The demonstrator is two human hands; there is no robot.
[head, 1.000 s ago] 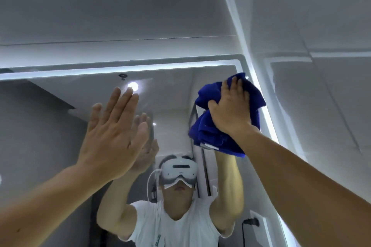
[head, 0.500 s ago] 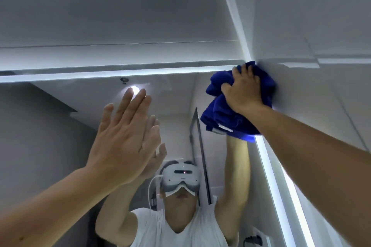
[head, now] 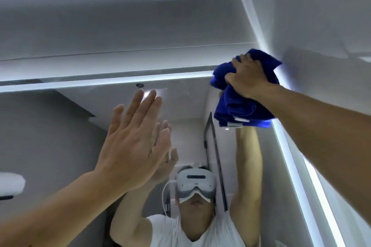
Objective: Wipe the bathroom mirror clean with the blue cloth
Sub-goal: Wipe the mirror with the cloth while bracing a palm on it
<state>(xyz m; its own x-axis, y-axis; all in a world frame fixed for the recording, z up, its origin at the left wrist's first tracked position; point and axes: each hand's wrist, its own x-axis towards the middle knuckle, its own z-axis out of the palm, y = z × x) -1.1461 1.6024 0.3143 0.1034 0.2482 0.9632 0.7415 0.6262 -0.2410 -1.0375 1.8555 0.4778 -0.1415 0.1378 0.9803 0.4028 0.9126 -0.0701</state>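
Bathroom mirror (head: pixel 50 136): grips blue cloth (head: pixel 236 110) in right hand (head: pixel 249 80) at two o'clock corner, holds left hand (head: pixel 132 150) flat and open-fingered at eight.

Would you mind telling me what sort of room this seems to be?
Probably a bathroom: a large wall mirror with a lit edge strip, glossy tiles above it, and the right hand holding a blue cloth at its top corner.

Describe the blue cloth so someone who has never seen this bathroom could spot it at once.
Find the wall mirror and follow the glowing strip along its top edge to the right corner. There the right hand grips a bunched cloth. It is the only deep blue thing among white and grey surfaces.
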